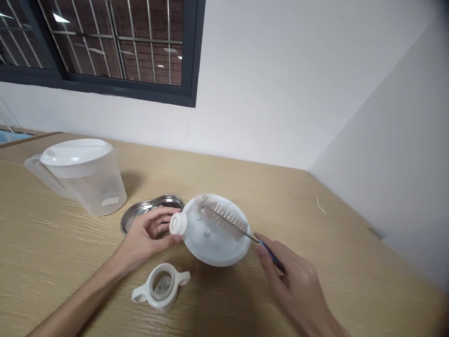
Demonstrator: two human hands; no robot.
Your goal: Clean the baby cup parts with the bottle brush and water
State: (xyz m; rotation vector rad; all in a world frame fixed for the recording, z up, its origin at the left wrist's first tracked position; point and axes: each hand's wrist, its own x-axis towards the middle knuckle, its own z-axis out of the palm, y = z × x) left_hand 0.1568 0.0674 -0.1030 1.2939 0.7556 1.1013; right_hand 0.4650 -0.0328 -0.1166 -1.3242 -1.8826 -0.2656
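Note:
My left hand [149, 234] pinches a small white round cap [178, 224] between thumb and fingers, at the left rim of a white bowl [213, 257]. In my right hand [289, 276] is a bottle brush [224, 216], gripped by its blue handle. Its pale bristles lie over the bowl, pointing left, and look slightly blurred. Below my left hand stands a white two-handled cup holder [163, 292], with something clear inside its ring. A metal kidney dish [128, 217] sits behind my left hand, which partly hides it and its contents.
A clear plastic pitcher [93, 182] with a white lid stands at the back left. A thin pale strip [320, 205] lies on the wooden table [351, 262] at the right. White walls [273, 84] and a barred window [122, 42] rise behind.

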